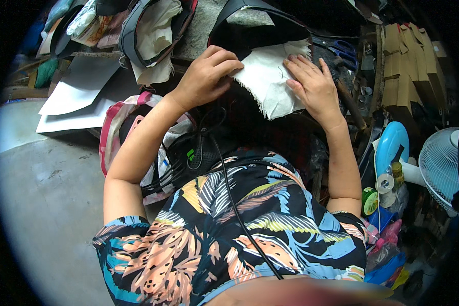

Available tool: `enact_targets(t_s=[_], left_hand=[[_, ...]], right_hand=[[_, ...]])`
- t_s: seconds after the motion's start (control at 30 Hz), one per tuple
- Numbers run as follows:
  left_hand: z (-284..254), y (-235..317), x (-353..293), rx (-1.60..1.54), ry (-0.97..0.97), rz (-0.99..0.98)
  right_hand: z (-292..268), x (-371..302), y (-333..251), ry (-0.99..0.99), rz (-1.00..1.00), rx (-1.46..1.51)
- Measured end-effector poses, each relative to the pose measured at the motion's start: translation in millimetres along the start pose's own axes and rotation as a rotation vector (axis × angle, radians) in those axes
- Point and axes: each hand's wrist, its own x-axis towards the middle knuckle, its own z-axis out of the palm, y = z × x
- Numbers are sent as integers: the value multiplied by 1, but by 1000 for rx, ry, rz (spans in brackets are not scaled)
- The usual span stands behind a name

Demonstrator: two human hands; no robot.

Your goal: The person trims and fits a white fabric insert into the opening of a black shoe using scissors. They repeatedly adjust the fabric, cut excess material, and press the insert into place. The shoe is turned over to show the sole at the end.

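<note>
A frayed piece of white cloth [268, 76] lies over a dark black piece [250, 25] on the work surface in front of me. My left hand [206, 76] is curled, its fingers pinching the cloth's left edge. My right hand [313, 84] lies flat on the cloth's right side, fingers spread and pressing it down. Both forearms reach up from my patterned shirt.
Scissors with blue handles [344, 51] lie just beyond my right hand. Cardboard pieces [408, 66] stand at the right, with a white fan [441, 163], tape rolls [372, 199] and a bottle below. White sheets [74, 97] and cut pieces lie at the left, above a grey floor [41, 204].
</note>
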Motion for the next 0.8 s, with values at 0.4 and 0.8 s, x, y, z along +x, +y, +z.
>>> enact_targets(t_s=[0.4,0.8], left_hand=[[-20,8,12,19,93,2],[-7,5,39,132,-128,-157]], right_hand=[[-19,-1,-3,205,-14,345],[-43,26,-30,259,-191,272]])
